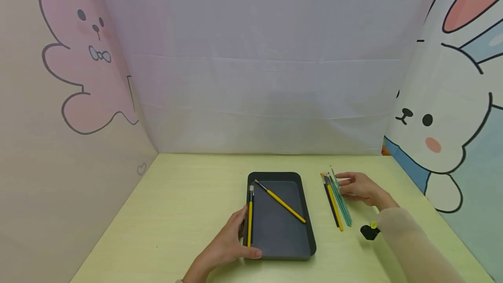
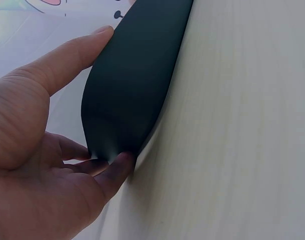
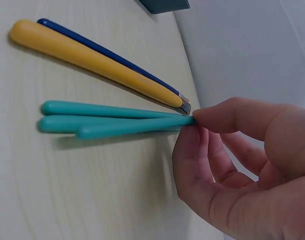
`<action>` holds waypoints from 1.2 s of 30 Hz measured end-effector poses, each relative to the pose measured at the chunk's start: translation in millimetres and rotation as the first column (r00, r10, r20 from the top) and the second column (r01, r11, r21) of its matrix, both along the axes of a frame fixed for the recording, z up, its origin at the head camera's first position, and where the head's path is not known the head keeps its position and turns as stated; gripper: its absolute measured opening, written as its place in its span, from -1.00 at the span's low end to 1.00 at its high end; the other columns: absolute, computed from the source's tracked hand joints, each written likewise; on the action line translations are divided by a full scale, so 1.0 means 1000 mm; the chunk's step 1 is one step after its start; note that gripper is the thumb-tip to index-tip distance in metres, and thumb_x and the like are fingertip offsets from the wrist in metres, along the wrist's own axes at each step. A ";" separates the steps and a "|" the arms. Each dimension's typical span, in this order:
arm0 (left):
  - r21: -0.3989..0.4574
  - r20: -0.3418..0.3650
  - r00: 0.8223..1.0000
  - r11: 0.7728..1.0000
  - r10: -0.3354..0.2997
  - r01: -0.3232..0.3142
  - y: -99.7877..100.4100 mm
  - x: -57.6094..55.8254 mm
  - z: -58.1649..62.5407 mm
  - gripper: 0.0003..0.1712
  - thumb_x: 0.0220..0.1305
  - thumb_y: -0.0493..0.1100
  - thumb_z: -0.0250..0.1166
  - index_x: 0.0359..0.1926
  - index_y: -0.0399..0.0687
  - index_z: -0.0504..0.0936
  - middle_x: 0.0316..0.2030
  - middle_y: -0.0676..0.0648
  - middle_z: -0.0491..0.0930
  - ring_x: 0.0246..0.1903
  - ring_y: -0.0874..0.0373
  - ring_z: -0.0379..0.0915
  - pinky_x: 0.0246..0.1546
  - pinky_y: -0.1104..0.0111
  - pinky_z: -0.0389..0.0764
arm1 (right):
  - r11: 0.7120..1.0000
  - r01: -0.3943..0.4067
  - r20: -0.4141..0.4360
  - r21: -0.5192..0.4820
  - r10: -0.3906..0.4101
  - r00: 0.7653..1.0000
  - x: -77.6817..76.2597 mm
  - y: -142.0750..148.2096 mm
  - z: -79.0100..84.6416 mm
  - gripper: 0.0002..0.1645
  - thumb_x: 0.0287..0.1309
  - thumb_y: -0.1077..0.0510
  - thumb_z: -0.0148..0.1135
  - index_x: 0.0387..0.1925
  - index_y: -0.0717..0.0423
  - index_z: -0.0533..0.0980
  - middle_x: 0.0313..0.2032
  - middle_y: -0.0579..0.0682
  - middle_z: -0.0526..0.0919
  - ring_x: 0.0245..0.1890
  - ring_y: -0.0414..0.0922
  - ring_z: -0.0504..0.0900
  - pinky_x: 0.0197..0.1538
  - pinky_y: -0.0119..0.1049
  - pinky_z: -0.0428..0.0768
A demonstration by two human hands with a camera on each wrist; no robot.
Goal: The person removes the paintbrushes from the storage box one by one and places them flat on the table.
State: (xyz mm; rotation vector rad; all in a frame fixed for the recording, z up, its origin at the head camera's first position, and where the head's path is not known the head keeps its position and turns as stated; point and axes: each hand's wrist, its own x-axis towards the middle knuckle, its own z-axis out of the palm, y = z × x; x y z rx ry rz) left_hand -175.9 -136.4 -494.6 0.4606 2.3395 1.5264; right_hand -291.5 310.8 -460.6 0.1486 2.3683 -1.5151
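My left hand point(image 1: 222, 248) grips a dark grey rectangular tray point(image 1: 279, 243) at its near left corner, thumb by the front rim and fingers along the side wall. Inside the tray, a yellow paintbrush point(image 1: 286, 205) lies slantwise. Another yellow brush and a dark blue one point(image 1: 253, 217) lie along its left wall. To the tray's right, my right hand point(image 1: 361, 189) pinches a teal paintbrush point(image 3: 127, 127) between thumb and finger; its handle crosses over two more teal brushes point(image 3: 72, 108). A yellow brush point(image 3: 92, 62) and a dark blue brush point(image 3: 112, 57) lie beside them.
The pale wood-grain table point(image 1: 188, 204) meets a white cloth backdrop point(image 1: 267, 77) at the back. Side panels with a pink cartoon animal point(image 1: 86, 69) and a white rabbit point(image 1: 444, 112) stand left and right. A small black object point(image 1: 369, 232) shows by the right sleeve.
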 end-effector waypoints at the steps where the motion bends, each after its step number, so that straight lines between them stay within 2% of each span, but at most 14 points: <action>1: 0.000 -0.001 1.000 1.000 0.000 0.000 0.000 0.000 0.000 0.53 0.00 0.00 0.76 0.72 -0.20 -0.14 0.61 -0.35 0.02 0.52 -0.26 0.21 0.43 -0.06 0.42 | 1.000 0.005 0.000 0.007 -0.005 1.000 0.000 0.000 -0.001 -0.15 0.32 0.38 0.36 0.56 0.36 0.24 0.34 0.42 0.44 -0.05 -0.07 0.68 -0.01 -0.17 0.78; 14: -0.020 -0.015 1.000 1.000 0.003 -0.003 0.000 -0.001 -0.003 0.55 -0.02 0.03 0.77 0.72 -0.17 -0.12 0.62 -0.32 0.02 0.53 -0.24 0.20 0.44 -0.07 0.41 | 0.996 0.018 -0.017 0.085 -0.017 1.000 0.001 -0.002 -0.005 -0.16 0.24 0.41 0.38 0.51 0.42 0.29 0.22 0.40 0.52 -0.16 -0.11 0.69 -0.14 -0.21 0.78; 19: -0.018 -0.014 1.000 1.000 0.003 -0.003 -0.001 -0.002 -0.004 0.55 -0.02 0.05 0.76 0.72 -0.16 -0.13 0.62 -0.33 0.02 0.54 -0.26 0.19 0.44 -0.08 0.41 | 0.995 0.009 -0.028 0.100 -0.006 1.000 0.002 -0.005 -0.004 -0.19 0.22 0.46 0.34 0.47 0.48 0.30 0.10 0.34 0.57 -0.21 -0.12 0.64 -0.19 -0.24 0.77; 23: -0.012 -0.009 1.000 1.000 0.003 -0.003 -0.001 -0.002 -0.005 0.55 -0.01 0.05 0.76 0.73 -0.16 -0.13 0.62 -0.33 0.02 0.54 -0.26 0.18 0.44 -0.08 0.41 | 0.988 0.002 -0.038 0.157 0.004 0.999 0.001 -0.011 -0.003 -0.23 0.18 0.48 0.32 0.43 0.52 0.33 0.04 0.33 0.59 -0.22 -0.10 0.61 -0.22 -0.27 0.75; 27: -0.016 -0.006 1.000 1.000 0.003 -0.003 -0.001 -0.001 -0.004 0.54 -0.01 0.05 0.76 0.73 -0.16 -0.13 0.62 -0.33 0.01 0.54 -0.26 0.19 0.44 -0.08 0.41 | 0.980 -0.009 -0.044 0.198 0.018 0.999 0.001 -0.013 -0.005 -0.23 0.16 0.49 0.32 0.41 0.53 0.34 0.05 0.38 0.59 -0.22 -0.07 0.62 -0.24 -0.27 0.74; 36: -0.008 -0.013 1.000 1.000 -0.002 0.002 0.000 0.000 0.000 0.53 0.00 0.03 0.75 0.73 -0.16 -0.13 0.62 -0.31 0.02 0.53 -0.23 0.21 0.44 -0.06 0.41 | 0.978 -0.026 -0.048 0.208 0.037 0.998 0.000 -0.012 -0.003 -0.22 0.15 0.49 0.34 0.41 0.53 0.34 0.01 0.34 0.61 -0.20 -0.07 0.64 -0.21 -0.25 0.75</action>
